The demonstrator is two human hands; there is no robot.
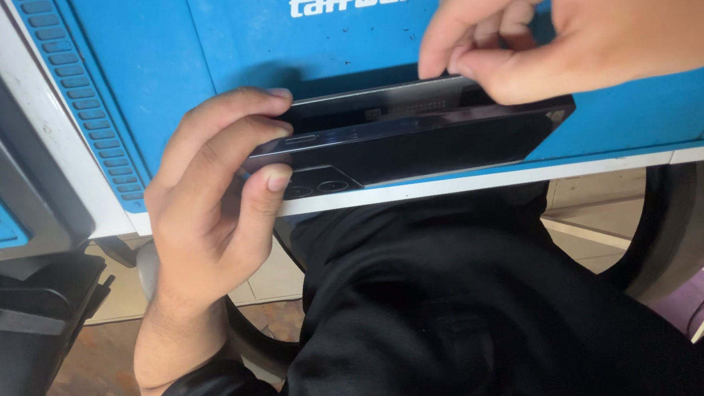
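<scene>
Black cloth of my lap (439,322) fills the lower frame, nearest the lens. Above it my left hand (209,198) clamps the left end of a dark smartphone (418,150): thumb under the camera corner, fingers curled over the top edge. From those fingers the phone's long axis runs rightward across the middle of the frame, over the white front edge of the blue work mat (172,41). My right hand (579,9), upper right, pinches the thin dark panel (376,101) along the phone's far edge, thumb and forefinger closed on it. That panel stands slightly apart from the body. Right hand sits nearer the seam.
</scene>
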